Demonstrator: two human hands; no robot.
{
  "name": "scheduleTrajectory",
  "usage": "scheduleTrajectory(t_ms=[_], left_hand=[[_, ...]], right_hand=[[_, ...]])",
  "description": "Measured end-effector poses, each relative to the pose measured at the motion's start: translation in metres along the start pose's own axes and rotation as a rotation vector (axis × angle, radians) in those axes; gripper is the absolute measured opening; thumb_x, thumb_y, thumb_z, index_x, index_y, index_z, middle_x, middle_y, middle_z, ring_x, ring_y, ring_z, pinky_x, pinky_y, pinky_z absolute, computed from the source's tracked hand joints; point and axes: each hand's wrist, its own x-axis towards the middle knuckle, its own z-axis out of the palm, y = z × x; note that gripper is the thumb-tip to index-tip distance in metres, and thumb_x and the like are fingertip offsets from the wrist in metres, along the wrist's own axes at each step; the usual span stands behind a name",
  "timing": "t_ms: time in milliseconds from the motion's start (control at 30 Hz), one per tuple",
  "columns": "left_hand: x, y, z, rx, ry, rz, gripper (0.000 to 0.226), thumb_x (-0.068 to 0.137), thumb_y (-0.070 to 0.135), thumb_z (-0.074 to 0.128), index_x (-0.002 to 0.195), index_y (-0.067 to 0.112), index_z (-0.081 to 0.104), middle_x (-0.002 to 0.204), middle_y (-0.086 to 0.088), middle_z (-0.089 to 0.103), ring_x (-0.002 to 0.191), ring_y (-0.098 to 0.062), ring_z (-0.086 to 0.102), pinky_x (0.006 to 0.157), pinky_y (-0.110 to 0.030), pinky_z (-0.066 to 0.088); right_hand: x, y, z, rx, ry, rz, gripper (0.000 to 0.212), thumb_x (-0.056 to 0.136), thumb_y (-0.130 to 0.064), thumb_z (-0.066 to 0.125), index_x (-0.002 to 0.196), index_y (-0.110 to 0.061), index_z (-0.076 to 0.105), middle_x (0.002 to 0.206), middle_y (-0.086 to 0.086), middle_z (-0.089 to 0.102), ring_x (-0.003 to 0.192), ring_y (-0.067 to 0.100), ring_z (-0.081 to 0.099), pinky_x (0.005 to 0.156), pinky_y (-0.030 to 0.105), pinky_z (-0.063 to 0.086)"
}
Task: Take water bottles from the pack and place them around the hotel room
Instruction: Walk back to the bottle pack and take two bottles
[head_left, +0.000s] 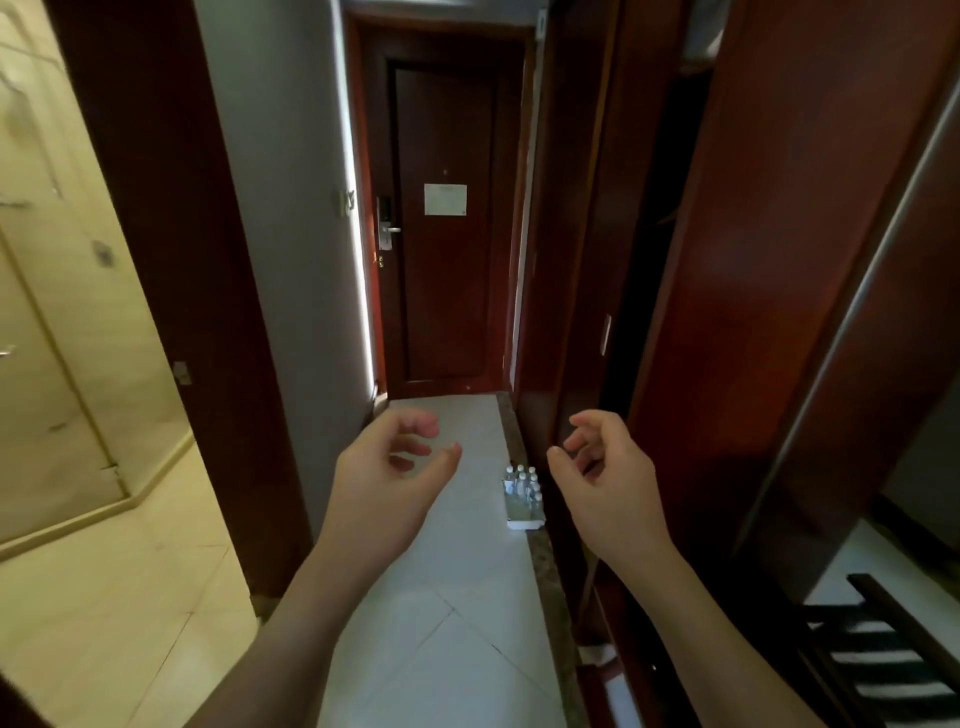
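A pack of small water bottles (523, 496) with white caps stands on the pale tiled floor (457, 597) of the entry corridor, close against the wooden wardrobe on the right. My left hand (392, 470) and my right hand (605, 478) are raised in front of me, well above and short of the pack, one on each side of it. Both hands hold nothing, and their fingers hang loosely curled.
The dark red entry door (441, 223) closes the corridor's far end. A bathroom doorway (104, 415) opens at the left behind a dark door frame. Wooden wardrobe panels (753, 312) line the right side, and a black slatted rack (893, 654) sits at the lower right.
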Motion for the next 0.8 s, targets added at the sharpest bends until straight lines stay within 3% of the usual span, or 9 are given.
scheduleTrajectory(t_ms=[267, 400, 467, 600, 800], left_hand=[[0.132, -0.073, 0.086, 0.053, -0.020, 0.000, 0.020, 0.082, 0.027, 0.074, 0.100, 0.027, 0.065, 0.097, 0.014, 0.066, 0.087, -0.003, 0.063, 0.073, -0.015, 0.051], [0.212, -0.088, 0.124, 0.078, -0.031, -0.013, 0.024, 0.082, 0.026, 0.075, 0.103, 0.029, 0.065, 0.098, 0.015, 0.066, 0.090, -0.003, 0.063, 0.077, -0.025, 0.056], [0.254, -0.095, 0.138, 0.097, -0.024, -0.013, 0.025, 0.082, 0.026, 0.075, 0.104, 0.030, 0.064, 0.098, 0.017, 0.066, 0.090, -0.001, 0.063, 0.077, -0.023, 0.056], [0.322, -0.112, 0.162, 0.097, 0.012, 0.016, 0.023, 0.081, 0.022, 0.076, 0.102, 0.028, 0.066, 0.097, 0.012, 0.067, 0.087, -0.004, 0.064, 0.072, -0.014, 0.052], [0.414, -0.154, 0.192, 0.038, 0.018, 0.028, 0.023, 0.081, 0.018, 0.077, 0.100, 0.027, 0.066, 0.095, 0.009, 0.068, 0.085, -0.008, 0.065, 0.075, -0.023, 0.054]], right_hand=[[0.140, 0.097, 0.061, 0.042, -0.007, 0.024, 0.025, 0.087, -0.023, 0.069, 0.108, -0.026, 0.055, 0.086, -0.008, 0.059, 0.076, 0.005, 0.056, 0.064, 0.012, 0.046], [0.226, 0.139, 0.085, 0.088, -0.032, 0.065, 0.029, 0.086, -0.023, 0.070, 0.111, -0.026, 0.055, 0.091, -0.007, 0.060, 0.081, 0.010, 0.059, 0.067, 0.020, 0.047], [0.270, 0.152, 0.097, 0.108, -0.039, 0.062, 0.030, 0.085, -0.023, 0.071, 0.111, -0.027, 0.056, 0.092, -0.007, 0.061, 0.082, 0.012, 0.059, 0.068, 0.026, 0.050], [0.343, 0.172, 0.120, 0.086, -0.053, 0.023, 0.030, 0.084, -0.024, 0.071, 0.111, -0.024, 0.058, 0.091, -0.007, 0.061, 0.080, 0.009, 0.058, 0.068, 0.025, 0.051], [0.427, 0.205, 0.160, 0.060, -0.072, 0.036, 0.029, 0.083, -0.025, 0.072, 0.108, -0.025, 0.058, 0.090, -0.009, 0.061, 0.081, 0.009, 0.059, 0.071, 0.028, 0.052]])
